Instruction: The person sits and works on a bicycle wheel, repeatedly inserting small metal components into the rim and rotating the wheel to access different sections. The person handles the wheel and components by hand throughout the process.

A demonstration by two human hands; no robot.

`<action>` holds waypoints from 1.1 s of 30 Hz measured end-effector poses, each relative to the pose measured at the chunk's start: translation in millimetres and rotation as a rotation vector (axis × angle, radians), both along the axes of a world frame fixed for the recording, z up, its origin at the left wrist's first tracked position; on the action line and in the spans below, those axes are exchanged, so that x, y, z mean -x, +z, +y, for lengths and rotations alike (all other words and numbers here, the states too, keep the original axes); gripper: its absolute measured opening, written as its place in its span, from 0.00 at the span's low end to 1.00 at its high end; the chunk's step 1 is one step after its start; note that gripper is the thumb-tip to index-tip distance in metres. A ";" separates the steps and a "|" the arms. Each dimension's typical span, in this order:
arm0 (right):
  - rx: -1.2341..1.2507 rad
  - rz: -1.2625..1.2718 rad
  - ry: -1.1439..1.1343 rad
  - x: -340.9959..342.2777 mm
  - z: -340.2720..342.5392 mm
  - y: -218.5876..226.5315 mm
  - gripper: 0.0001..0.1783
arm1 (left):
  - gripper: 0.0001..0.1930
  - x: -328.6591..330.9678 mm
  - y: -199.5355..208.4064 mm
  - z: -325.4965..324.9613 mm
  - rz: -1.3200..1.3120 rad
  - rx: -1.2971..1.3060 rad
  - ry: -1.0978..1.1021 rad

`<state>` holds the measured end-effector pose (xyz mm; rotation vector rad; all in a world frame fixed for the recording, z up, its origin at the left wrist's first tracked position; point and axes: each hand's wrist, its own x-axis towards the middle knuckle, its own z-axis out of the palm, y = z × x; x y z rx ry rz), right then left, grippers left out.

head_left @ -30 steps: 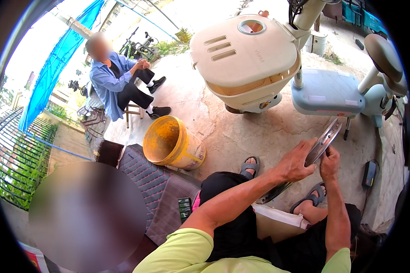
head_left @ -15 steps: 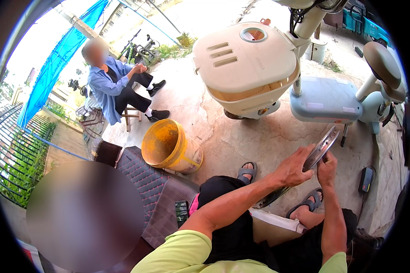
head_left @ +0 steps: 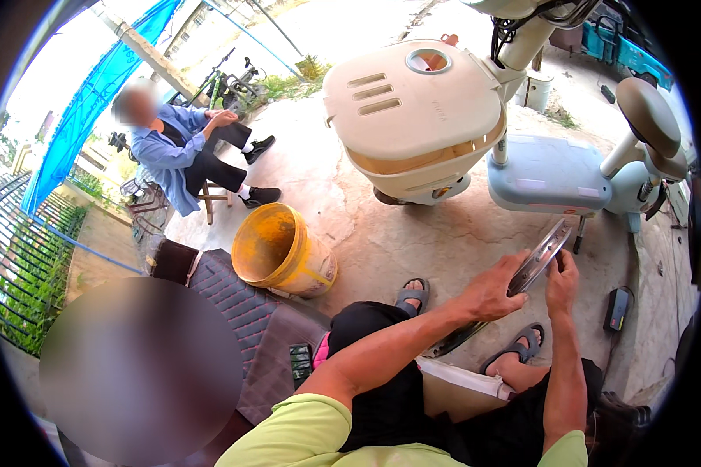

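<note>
A shiny metal wheel rim point(head_left: 539, 261), seen nearly edge-on with small holes along it, is tilted between my two hands. My left hand point(head_left: 494, 288) is closed round its near-left side, fingers curled over the edge. On the right side, my right hand point(head_left: 561, 285) grips the rim, its thumb and fingers pressed against the metal. The lower part of the rim runs down behind my left forearm, toward my lap, and shows again as a dark curved piece point(head_left: 455, 339) above my knees. My forearm hides the stretch between.
A cream electric scooter with a front basket point(head_left: 413, 101) and pale blue footboard point(head_left: 549, 175) stands ahead. A yellow bucket point(head_left: 319, 265) is at left, beside a quilted seat pad point(head_left: 234, 300) with a phone point(head_left: 301, 362). Another person point(head_left: 171, 148) sits beyond. A black charger-like box point(head_left: 618, 309) lies right.
My view has turned slightly, shifting the surroundings a little left. Both hands keep their hold on the rim, which has hardly moved. The seated person leans a little differently.
</note>
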<state>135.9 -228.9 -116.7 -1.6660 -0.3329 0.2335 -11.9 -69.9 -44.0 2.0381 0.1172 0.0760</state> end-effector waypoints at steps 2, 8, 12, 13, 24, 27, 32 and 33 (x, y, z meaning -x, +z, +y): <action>-0.069 0.019 0.060 -8.3 -5.3 -15.3 0.09 | 0.44 -2.1 0.7 -1.5 0.006 -0.002 -0.013; -0.113 0.029 0.093 -5.3 -1.2 -9.0 0.10 | 0.44 -0.9 -5.5 1.4 -0.017 -0.004 -0.018; -0.131 0.069 0.116 -5.8 -0.6 -6.0 0.10 | 0.45 -0.4 -4.6 1.4 -0.007 -0.007 -0.017; -0.134 0.082 0.126 -5.8 -0.4 -5.3 0.10 | 0.45 0.0 -4.5 1.6 -0.007 -0.003 -0.015; 0.038 -0.165 -0.033 0.0 2.2 -15.3 0.09 | 0.44 2.3 0.7 1.6 -0.001 -0.005 -0.024; 0.107 -0.208 -0.064 3.2 2.4 -11.2 0.10 | 0.44 2.4 0.5 1.0 0.007 -0.008 -0.025; 0.018 -0.056 0.038 -0.6 1.7 -4.8 0.08 | 0.44 2.0 -1.3 0.1 0.004 -0.016 -0.014; -0.071 -0.002 0.062 -2.5 2.2 -8.3 0.08 | 0.44 1.8 -0.8 -0.1 0.002 -0.022 -0.010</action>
